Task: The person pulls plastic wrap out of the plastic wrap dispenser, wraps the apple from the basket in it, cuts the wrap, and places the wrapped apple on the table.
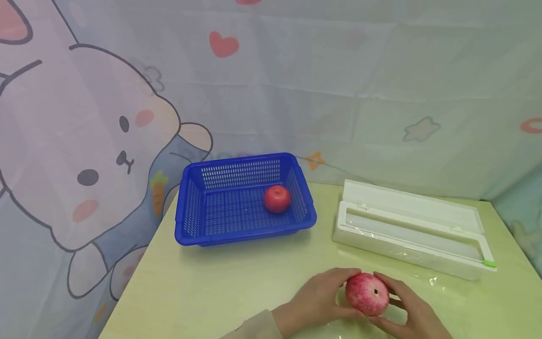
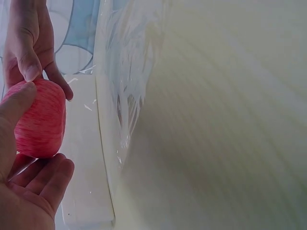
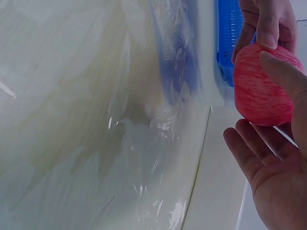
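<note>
A red-pink apple (image 1: 366, 294) is held between both hands at the table's front, its dark-centred end facing up in the head view. My left hand (image 1: 318, 297) grips it from the left, thumb on the near side and fingers on the far side. From the right, my right hand (image 1: 417, 310) holds the same apple (image 3: 263, 88) between thumb and fingers. Clear plastic film (image 2: 129, 81) lies beneath and around the hands, wrinkled and shiny. Just beyond stands a white film dispenser box (image 1: 406, 254), its lid raised and a pale roll (image 1: 410, 235) inside.
A blue plastic basket (image 1: 245, 238) sits at the back left with another red apple (image 1: 277, 199) in its right part. A green piece (image 1: 489, 263) marks the dispenser's right end. Behind the pale table (image 1: 220, 282) hangs a printed cloth (image 1: 296, 94).
</note>
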`<act>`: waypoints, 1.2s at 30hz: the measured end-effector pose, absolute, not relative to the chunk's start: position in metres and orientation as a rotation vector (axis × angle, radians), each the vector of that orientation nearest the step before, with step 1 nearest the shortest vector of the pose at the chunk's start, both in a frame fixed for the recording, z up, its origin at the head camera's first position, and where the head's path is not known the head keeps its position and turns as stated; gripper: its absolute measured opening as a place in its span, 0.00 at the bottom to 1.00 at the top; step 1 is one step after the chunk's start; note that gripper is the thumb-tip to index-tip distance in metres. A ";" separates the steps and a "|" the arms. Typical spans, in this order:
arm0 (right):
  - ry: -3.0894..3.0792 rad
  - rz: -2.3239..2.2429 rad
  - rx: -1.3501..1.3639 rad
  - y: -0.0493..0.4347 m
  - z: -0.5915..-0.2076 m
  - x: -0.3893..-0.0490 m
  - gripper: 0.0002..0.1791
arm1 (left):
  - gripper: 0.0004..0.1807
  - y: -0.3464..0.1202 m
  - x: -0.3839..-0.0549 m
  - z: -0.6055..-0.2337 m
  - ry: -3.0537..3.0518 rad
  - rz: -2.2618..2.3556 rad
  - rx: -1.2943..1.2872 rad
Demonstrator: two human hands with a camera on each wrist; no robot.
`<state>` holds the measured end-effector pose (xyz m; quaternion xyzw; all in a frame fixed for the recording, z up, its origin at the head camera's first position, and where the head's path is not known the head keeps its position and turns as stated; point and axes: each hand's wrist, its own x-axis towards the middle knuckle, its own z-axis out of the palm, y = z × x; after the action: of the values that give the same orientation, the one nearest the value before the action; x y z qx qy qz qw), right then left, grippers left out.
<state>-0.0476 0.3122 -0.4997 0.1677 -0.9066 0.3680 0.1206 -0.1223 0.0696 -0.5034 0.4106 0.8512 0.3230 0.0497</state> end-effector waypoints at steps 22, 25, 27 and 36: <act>-2.732 0.913 0.344 0.361 -0.512 -0.032 0.50 | 0.36 0.119 -0.122 -0.511 2.577 0.777 1.346; -2.747 0.866 0.354 0.368 -0.515 -0.030 0.50 | 0.35 0.123 -0.120 -0.512 2.570 0.755 1.345; -2.780 0.841 0.341 0.371 -0.517 -0.029 0.51 | 0.35 0.126 -0.120 -0.513 2.564 0.749 1.342; -2.905 0.831 0.279 0.378 -0.519 -0.027 0.48 | 0.33 0.134 -0.117 -0.514 2.551 0.748 1.343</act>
<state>-0.0269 0.3782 -0.5189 0.0918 -0.9560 0.2735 0.0533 -0.1168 0.1342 -0.5145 0.4495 0.8536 0.2504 0.0814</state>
